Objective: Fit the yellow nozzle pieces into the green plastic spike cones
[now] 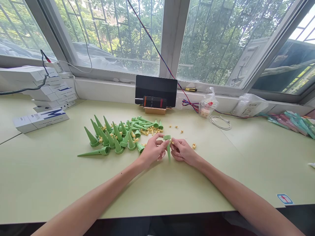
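Holding 1 grn spike (168,153), 1 yel pc (171,141).

Bright daylight through the windows (113,36), soft shadows on the table (246,157), edges stretched

Green spikes (168,153): smooth matt plastic. Surface (172,190): smooth, faint sheen. Screen (156,86): glossy. Bag (208,103): crinkled thin plastic.

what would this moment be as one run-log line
left hand: holding green spike, tip down | right hand: pinching small yellow piece at spike's side | table: other green spikes, left of hands
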A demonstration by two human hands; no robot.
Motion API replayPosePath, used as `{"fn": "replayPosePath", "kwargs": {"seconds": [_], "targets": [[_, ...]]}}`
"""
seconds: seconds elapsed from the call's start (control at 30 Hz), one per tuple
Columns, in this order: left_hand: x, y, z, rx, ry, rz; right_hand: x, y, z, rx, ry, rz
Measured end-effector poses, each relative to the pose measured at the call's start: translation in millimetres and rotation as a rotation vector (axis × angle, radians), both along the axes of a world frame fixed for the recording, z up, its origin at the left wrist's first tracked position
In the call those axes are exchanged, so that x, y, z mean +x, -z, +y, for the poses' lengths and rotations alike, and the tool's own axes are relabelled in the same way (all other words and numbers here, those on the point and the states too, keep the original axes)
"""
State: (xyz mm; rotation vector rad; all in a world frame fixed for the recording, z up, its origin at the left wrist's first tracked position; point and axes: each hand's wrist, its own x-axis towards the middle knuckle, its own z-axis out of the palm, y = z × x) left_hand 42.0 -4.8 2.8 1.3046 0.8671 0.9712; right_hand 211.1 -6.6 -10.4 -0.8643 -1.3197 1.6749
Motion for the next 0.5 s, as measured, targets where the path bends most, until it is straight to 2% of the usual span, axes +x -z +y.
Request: {"fn": "replayPosePath", "kwargs": {"seconds": [0.3,0.5], "targets": [[-0.5,2.7,0.8,-0.178,0.022,-0.084,0.0,-2.2,-1.8,0.107,0.034,-0.090],[-0.7,1.8,1.5,-0.228,0.035,-0.122,0.4,-1.5,-2.6,0.182,0.051,-0.153]]}}
